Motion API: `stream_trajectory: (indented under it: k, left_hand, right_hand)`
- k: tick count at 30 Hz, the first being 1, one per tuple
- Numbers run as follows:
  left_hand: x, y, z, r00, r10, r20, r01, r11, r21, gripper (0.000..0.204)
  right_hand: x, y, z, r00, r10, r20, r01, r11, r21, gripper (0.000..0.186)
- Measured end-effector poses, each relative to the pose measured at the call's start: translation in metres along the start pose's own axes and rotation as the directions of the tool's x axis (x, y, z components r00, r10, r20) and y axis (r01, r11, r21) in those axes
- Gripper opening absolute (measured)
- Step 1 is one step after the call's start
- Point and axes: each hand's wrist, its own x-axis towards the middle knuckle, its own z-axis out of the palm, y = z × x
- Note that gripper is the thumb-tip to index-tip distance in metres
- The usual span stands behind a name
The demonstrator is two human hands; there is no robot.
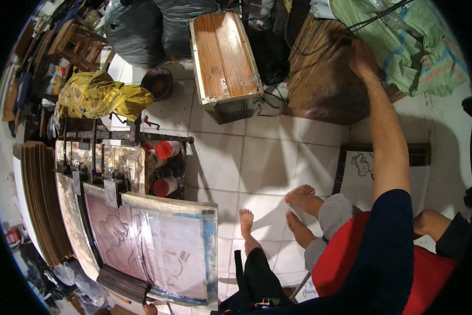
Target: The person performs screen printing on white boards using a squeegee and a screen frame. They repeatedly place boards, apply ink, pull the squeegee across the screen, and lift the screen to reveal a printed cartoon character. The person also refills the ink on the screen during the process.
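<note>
Your right hand rests on the brown stack, far right, perhaps for steadiness; I cannot tell its finger spread, nor that of your left hand, mostly cut off by the near-left screen frame, which clamps apparently keep aligned.

No lettering, label or number can be read. Only drawn marks are made out. On the framed screen, near left: a dark outlined figure and, to its right, short dark strokes, not legible as text. On the white sheet, right: a black line drawing. On the small sheet, near edge: another, partly hidden.
</note>
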Motion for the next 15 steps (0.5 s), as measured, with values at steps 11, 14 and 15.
stream_trajectory:
  k: [11,14,15]
  left_hand:
    - [0.006,-0.012,0.024,0.982,0.149,-0.117,-0.189,0.795,-0.577,0.032]
    - [0.006,-0.015,0.032,0.91,0.257,-0.326,-0.333,0.921,-0.203,0.031]
    - [0.007,-0.015,0.035,0.926,0.215,-0.31,-0.342,0.826,-0.449,0.023]
  right_hand:
    - [-0.029,0.014,-0.018,0.896,-0.227,0.382,0.042,0.899,0.437,0.046]
    - [-0.071,0.001,-0.041,0.816,-0.495,0.299,0.381,0.849,0.367,0.039]
    - [-0.082,-0.004,-0.052,0.778,-0.571,0.263,0.455,0.799,0.393,0.028]
